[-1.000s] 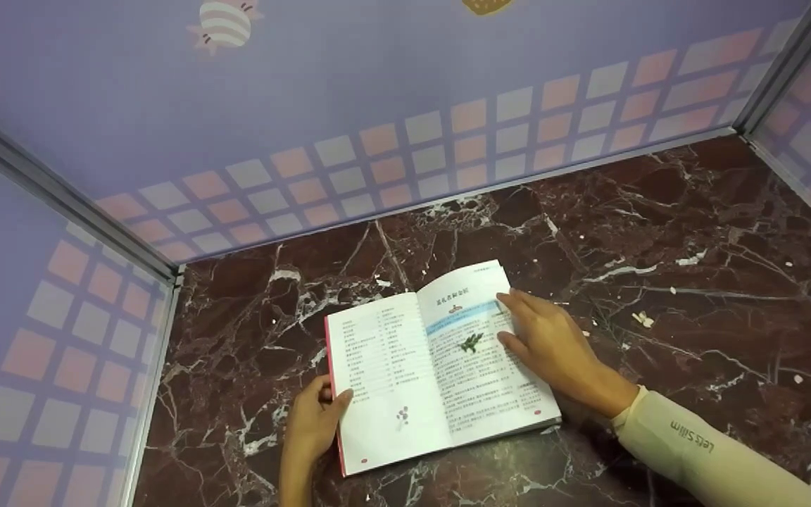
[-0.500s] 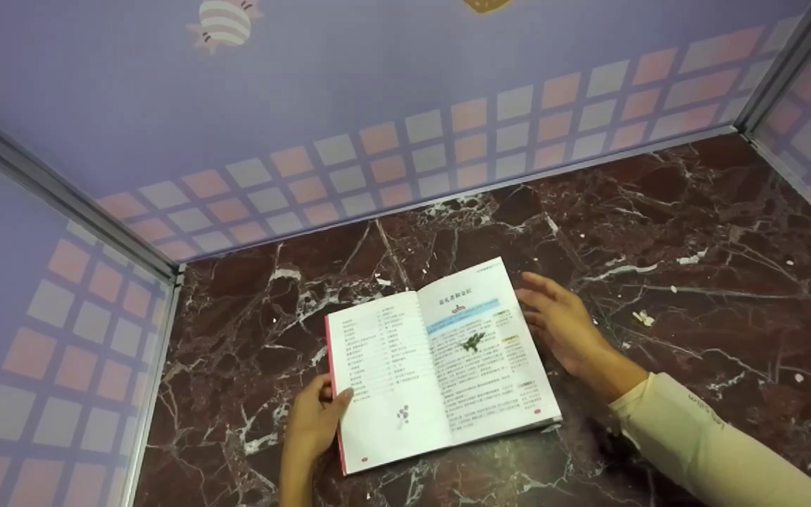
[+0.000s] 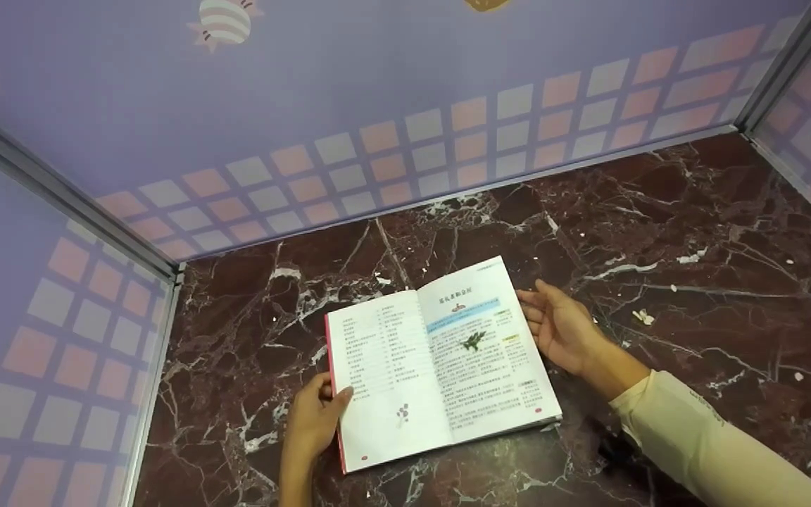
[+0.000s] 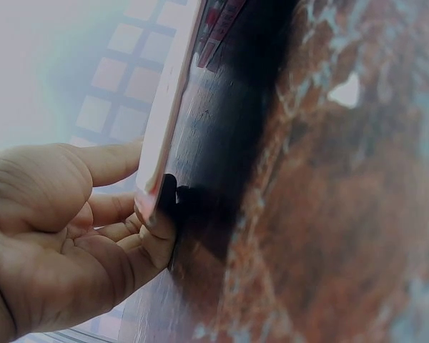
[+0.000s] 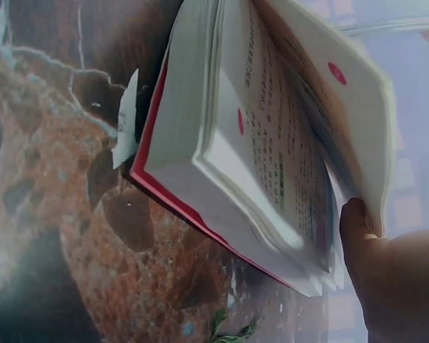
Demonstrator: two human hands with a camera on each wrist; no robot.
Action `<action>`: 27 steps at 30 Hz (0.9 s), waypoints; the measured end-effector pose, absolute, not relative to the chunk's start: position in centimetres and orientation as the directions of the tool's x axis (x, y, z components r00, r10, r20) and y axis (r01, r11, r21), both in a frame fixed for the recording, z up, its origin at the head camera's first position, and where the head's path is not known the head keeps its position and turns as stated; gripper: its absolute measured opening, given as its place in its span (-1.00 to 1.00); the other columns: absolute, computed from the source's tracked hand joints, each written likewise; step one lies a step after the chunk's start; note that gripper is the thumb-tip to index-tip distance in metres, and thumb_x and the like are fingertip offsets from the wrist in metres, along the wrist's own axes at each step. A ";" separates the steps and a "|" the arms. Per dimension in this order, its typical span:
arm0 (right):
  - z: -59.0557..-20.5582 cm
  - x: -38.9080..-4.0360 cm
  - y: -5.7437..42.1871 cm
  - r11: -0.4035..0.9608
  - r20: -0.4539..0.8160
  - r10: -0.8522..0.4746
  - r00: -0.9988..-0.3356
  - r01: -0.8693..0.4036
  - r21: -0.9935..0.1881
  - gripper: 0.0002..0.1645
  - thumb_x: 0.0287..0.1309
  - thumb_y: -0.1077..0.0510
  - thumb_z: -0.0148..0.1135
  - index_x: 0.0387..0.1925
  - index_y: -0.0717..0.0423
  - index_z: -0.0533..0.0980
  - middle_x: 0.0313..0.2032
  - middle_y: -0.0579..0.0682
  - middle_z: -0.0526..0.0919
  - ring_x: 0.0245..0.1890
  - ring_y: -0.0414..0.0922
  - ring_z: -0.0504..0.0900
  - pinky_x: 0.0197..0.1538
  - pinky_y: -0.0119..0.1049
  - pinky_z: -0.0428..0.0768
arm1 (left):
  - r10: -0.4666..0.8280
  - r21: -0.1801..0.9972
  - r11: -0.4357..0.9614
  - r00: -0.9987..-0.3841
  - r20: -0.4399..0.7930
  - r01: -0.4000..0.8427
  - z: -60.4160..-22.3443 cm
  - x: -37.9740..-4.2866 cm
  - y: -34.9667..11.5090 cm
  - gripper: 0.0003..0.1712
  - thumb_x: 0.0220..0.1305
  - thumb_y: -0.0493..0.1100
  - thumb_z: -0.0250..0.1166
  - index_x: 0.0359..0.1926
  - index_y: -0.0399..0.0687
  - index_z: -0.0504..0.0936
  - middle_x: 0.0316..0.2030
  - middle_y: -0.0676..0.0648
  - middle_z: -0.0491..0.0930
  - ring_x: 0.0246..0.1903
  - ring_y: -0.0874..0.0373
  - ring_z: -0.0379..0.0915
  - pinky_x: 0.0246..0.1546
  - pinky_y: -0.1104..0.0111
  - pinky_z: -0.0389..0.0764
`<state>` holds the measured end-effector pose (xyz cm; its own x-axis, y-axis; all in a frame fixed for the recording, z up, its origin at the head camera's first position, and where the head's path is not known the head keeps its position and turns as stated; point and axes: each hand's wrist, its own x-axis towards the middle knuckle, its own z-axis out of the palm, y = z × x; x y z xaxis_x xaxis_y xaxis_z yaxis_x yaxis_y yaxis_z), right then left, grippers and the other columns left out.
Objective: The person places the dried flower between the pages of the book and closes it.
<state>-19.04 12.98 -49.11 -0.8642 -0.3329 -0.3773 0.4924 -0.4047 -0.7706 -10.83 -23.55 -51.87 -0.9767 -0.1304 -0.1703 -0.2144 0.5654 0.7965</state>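
An open book [image 3: 391, 422] with a red cover lies on the dark marbled table, its two printed pages spread. A small green sprig [image 3: 474, 342] shows over the text of the right page. My left hand [image 3: 312, 415] grips the book's left edge, thumb on top of the page and fingers curled underneath; the left wrist view has this pinch up close. At the right edge is my right hand [image 3: 564, 331], fingers loosely extended beside the pages and thumb raised. In the right wrist view its thumb [image 5: 357, 229] overlaps a page, and its other fingers are out of sight.
Purple wall panels [image 3: 391, 84] with pink and white squares border the table [image 3: 666, 232] at the back and both sides. Pale scraps [image 3: 643, 317] are scattered right of the book. A green sprig [image 5: 229, 330] lies near the book in the right wrist view.
My right hand has moved off the right page to just beyond its edge and turned palm inward. The page's outer edge has come into view. My left hand keeps its grip.
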 end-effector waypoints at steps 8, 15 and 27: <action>-48.4 -18.7 12.6 -0.412 -0.373 -0.338 -0.864 0.492 -0.767 -0.20 0.60 -0.10 -0.46 0.50 0.47 -0.19 0.39 0.40 0.27 0.27 0.07 0.50 0.14 -0.30 0.56 | -0.129 0.795 0.571 -0.979 -0.160 -0.205 -52.0 -10.8 -23.6 -0.55 0.34 -0.23 0.31 0.16 -0.42 0.52 -0.31 -0.12 0.59 -0.43 0.16 0.51 -0.39 0.35 0.57; -47.8 -18.3 12.0 -0.441 -0.351 -0.379 -0.856 0.501 -0.745 -0.27 0.60 -0.08 -0.44 0.41 0.49 -0.02 -0.13 0.06 0.68 -0.14 -0.14 0.67 -0.04 -0.30 0.61 | -0.132 0.800 0.566 -0.979 -0.153 -0.201 -52.2 -10.8 -23.7 -0.55 0.33 -0.24 0.31 0.15 -0.43 0.52 -0.32 -0.13 0.58 -0.44 0.16 0.50 -0.40 0.37 0.56; -46.5 -17.8 10.7 -0.403 -0.325 -0.425 -0.845 0.498 -0.768 -0.19 0.59 -0.13 -0.49 0.48 0.49 -0.12 -0.04 0.08 0.66 -0.05 -0.10 0.68 0.02 -0.26 0.62 | -0.144 0.795 0.567 -0.977 -0.160 -0.214 -52.0 -10.9 -23.5 -0.55 0.33 -0.24 0.31 0.16 -0.41 0.53 -0.32 -0.12 0.59 -0.44 0.16 0.51 -0.41 0.36 0.57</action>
